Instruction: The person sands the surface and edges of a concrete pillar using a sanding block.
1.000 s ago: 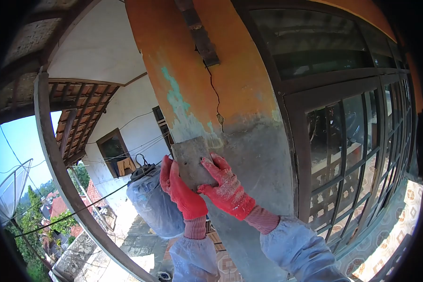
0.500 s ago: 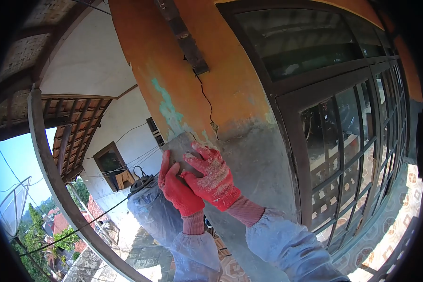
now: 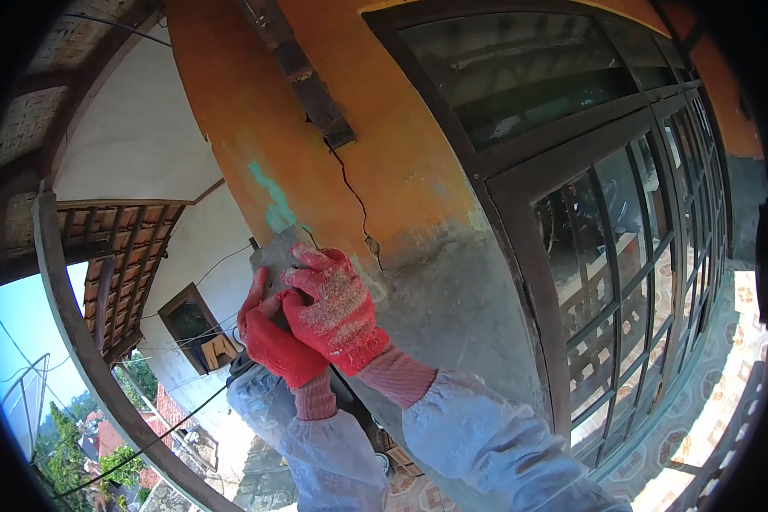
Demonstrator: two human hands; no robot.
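Both of my hands wear red gloves with pink cuffs, close together at the left edge of the wall. My right hand (image 3: 333,307), its glove coated in pale dust, has its fingers curled over a grey flat piece (image 3: 275,249) that looks like a stiff sheet. My left hand (image 3: 283,346) is closed on the lower left side of the same piece, its thumb beside the right hand's fingers. The piece lies against the wall edge, just below a turquoise paint patch (image 3: 270,198). Its lower part is hidden by the gloves.
A crack (image 3: 350,183) runs down the orange wall (image 3: 401,136) from a dark beam end (image 3: 340,134) towards grey plaster (image 3: 452,307). Dark-framed grid windows (image 3: 606,264) stand at right. Behind my hands is a plastic-covered object (image 3: 254,401). A grey post (image 3: 81,320) and cables are at left.
The camera view has shifted, so the wall sits further left. My hands have drawn closer together, the right fingers now curled over the grey piece instead of stretched across it.
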